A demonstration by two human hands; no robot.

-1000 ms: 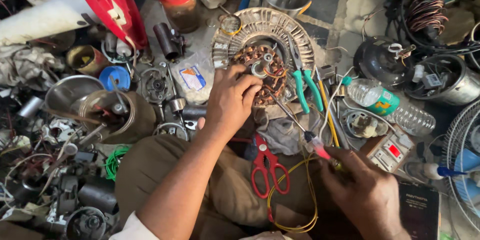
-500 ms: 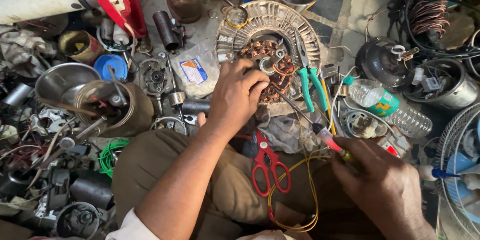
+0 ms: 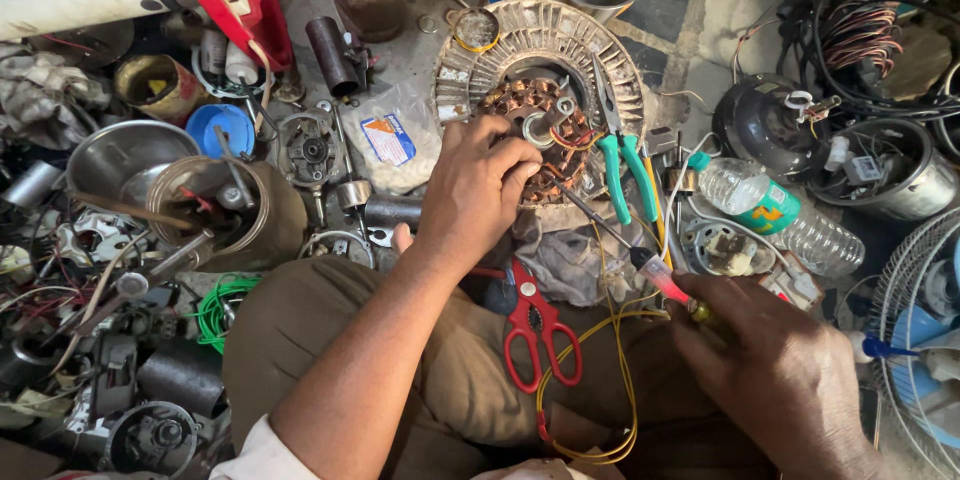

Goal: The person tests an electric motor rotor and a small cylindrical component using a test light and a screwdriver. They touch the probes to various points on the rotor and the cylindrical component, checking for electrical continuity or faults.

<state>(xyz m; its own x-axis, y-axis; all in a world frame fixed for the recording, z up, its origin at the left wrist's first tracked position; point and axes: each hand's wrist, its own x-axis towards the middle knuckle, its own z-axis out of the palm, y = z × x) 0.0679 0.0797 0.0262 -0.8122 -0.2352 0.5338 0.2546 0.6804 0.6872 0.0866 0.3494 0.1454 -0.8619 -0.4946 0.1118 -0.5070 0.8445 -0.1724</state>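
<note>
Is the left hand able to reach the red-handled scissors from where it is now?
Probably yes. The left hand rests on the copper-wound motor stator, and the red-handled scissors lie uncovered on the lap just below its wrist; nothing blocks them.

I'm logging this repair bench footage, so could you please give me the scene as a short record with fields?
Setting: cluttered workshop floor, seen from above
Left hand: rests on the copper windings of a round fan motor stator
Right hand: grips a screwdriver whose tip points at the windings
On stator: green-handled pliers
On lap: red scissors, yellow wire
Nearby: plastic water bottle, steel bowl
</note>
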